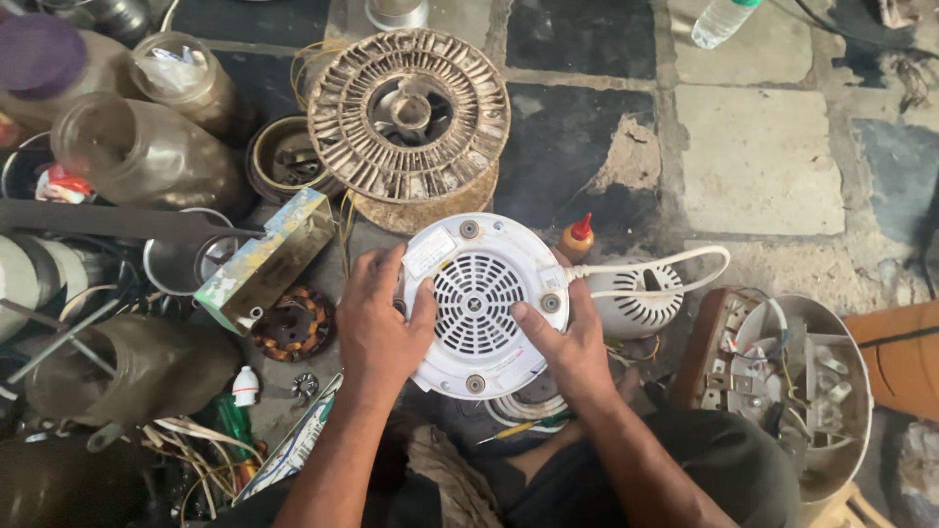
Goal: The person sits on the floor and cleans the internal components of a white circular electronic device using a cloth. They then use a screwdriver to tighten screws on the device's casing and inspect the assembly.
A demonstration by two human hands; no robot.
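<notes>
Low over a patchwork stone floor, a seated person holds a round white appliance base up above the lap, underside facing up. Circular vent grille at its centre, screw points around the rim, a pale label near the upper left edge.

Left hand: wrapped over the left rim, thumb hooked onto the face near the grille, fingers curled around the edge. Right hand: cupping the right rim, thumb pressed flat onto the grille. Both hands closed on the base, one at each side.

A white cord leaves the base on the right and loops over a second white vented housing lying on the floor just beside it. A small amber bottle with a red tip stands just behind the base.

Floor: worn slabs, dark and pale, cracked and patched with rough mortar. Clutter crowds the left side: dusty jars, a dirty ribbed fan wheel resting on a flat disc, a copper-wound stator, loose wires. To the right, a round tub filled with switches and small parts. A clear plastic bottle lies at the top edge.
</notes>
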